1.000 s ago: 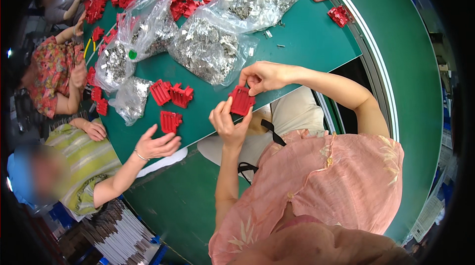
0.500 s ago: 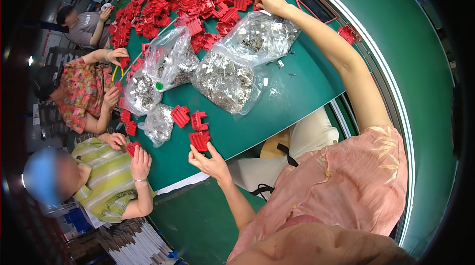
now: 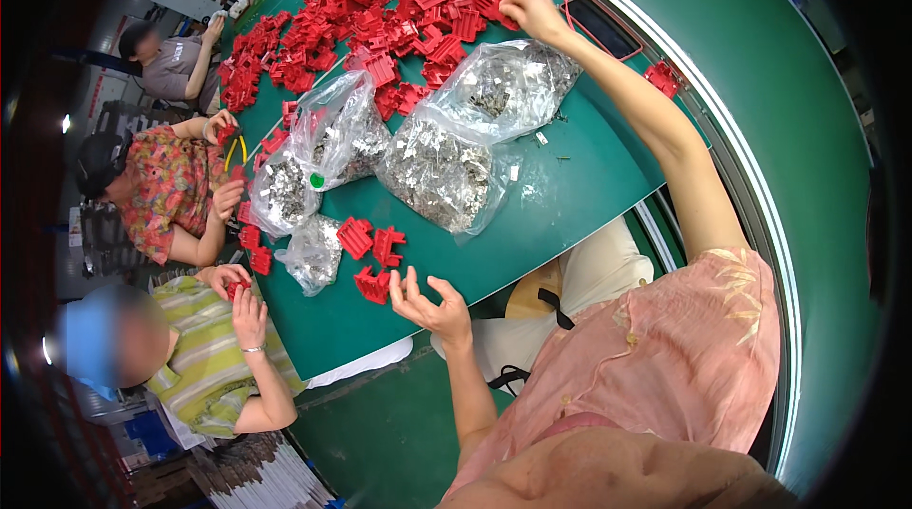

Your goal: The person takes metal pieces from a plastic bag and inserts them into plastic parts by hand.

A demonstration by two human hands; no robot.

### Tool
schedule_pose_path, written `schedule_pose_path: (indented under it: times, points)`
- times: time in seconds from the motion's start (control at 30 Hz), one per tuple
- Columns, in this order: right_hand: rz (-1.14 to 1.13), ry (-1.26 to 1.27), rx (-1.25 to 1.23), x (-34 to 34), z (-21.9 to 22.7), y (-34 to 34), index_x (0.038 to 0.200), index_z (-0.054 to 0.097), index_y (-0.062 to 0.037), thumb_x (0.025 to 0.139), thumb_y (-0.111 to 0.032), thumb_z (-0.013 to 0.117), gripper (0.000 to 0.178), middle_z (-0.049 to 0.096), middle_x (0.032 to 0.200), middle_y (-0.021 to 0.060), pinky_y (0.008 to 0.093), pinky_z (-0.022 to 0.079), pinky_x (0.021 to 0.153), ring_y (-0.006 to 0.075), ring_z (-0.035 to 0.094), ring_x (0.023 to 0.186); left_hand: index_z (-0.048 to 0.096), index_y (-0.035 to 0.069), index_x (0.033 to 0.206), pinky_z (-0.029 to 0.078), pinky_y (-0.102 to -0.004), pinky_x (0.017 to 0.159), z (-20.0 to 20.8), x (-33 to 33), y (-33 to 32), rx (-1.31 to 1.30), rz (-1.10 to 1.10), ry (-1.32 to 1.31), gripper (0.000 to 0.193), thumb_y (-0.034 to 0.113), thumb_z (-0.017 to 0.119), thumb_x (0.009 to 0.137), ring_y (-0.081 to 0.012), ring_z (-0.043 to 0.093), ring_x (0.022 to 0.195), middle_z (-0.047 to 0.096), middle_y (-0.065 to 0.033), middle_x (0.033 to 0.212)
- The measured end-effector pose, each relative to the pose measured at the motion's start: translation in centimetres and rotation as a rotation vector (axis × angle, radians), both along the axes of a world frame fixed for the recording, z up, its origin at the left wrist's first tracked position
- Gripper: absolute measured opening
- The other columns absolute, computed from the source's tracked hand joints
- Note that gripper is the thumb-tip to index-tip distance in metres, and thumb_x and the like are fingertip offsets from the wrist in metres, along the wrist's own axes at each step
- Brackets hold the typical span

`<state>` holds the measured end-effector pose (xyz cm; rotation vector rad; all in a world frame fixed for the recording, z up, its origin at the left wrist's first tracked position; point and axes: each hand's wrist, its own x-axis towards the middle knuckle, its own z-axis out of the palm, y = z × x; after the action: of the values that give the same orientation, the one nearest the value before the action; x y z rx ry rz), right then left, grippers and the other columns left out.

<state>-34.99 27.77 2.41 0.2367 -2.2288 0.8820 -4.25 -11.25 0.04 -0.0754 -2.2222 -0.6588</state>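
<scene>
My left hand (image 3: 435, 309) is held palm up at the table's near edge, fingers spread and bent, with nothing in it. Just beyond its fingertips lies a red plastic housing (image 3: 371, 285), apart from the hand. Two more such housings (image 3: 355, 237) sit close behind it. At the far right, my right hand (image 3: 537, 13) reaches over to the edge of the big heap of red housings (image 3: 408, 10). Its fingers are pinched together at the tips, where a small pale bit shows; what it is cannot be made out. A clear bag of small metal pieces (image 3: 503, 81) lies beneath that wrist.
More clear bags of metal parts (image 3: 437, 172) stand mid-table (image 3: 551, 195). A phone-like dark device (image 3: 603, 26) with a red cord lies at the right edge. Along the left side several co-workers sit, a nearby one (image 3: 209, 347) handling a red housing. Yellow-handled pliers (image 3: 236, 153) are there.
My left hand has let go of the red housing and drawn back from it, fingers now spread. My right hand has lifted a little from the bag's top edge. The view has shifted slightly.
</scene>
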Motion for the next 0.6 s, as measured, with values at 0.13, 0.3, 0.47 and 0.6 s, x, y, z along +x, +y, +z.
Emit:
schedule_pose_path:
  times: [0.13,0.3,0.47,0.6]
  points:
    - [0.676,-0.548,-1.074,6.1,4.5,-0.6,0.118,0.058,0.0025,0.1,-0.019,0.056,0.028,0.066,0.109,0.0062,0.028,0.053,0.091,0.0124,0.063,0.097,0.058,-0.006,0.119,0.045,-0.0462,0.097,1.3,0.4,2.0,0.057,-0.186,-0.049,0.035,-0.004,0.06,0.084,-0.0382,0.055,0.113,0.055,-0.0222,0.126]
    - [1.242,-0.727,-1.548,16.1,3.4,-4.7,0.135,0.045,0.0067,0.1,-0.013,0.052,0.041,0.053,0.136,0.0161,0.0369,0.042,0.11,0.023,0.054,0.125,0.052,-0.006,0.129,0.05,-0.038,0.09,2.6,-1.8,6.4,0.241,-0.516,-0.129,0.047,-0.001,0.066,0.084,-0.0292,0.059,0.108,0.051,-0.0205,0.133]
    - [1.238,-0.84,-1.714,22.4,-0.5,-9.2,0.134,0.047,0.0057,0.099,-0.017,0.054,0.042,0.055,0.134,0.0168,0.0401,0.043,0.109,0.0247,0.056,0.122,0.042,-0.003,0.14,0.049,-0.0371,0.089,4.3,-2.4,9.8,0.465,-0.691,-0.238,0.068,0.008,0.075,0.082,-0.0268,0.055,0.114,0.043,-0.0177,0.14]
    - [1.048,-0.9,-1.75,26.9,-2.8,-12.3,0.124,0.054,-0.0003,0.099,-0.02,0.057,0.032,0.061,0.126,0.0118,0.0386,0.045,0.105,0.022,0.059,0.117,0.034,-0.003,0.144,0.047,-0.0377,0.089,4.3,-0.9,10.3,0.6,-0.592,-0.384,0.086,0.016,0.083,0.076,-0.0282,0.05,0.118,0.036,-0.0184,0.142]
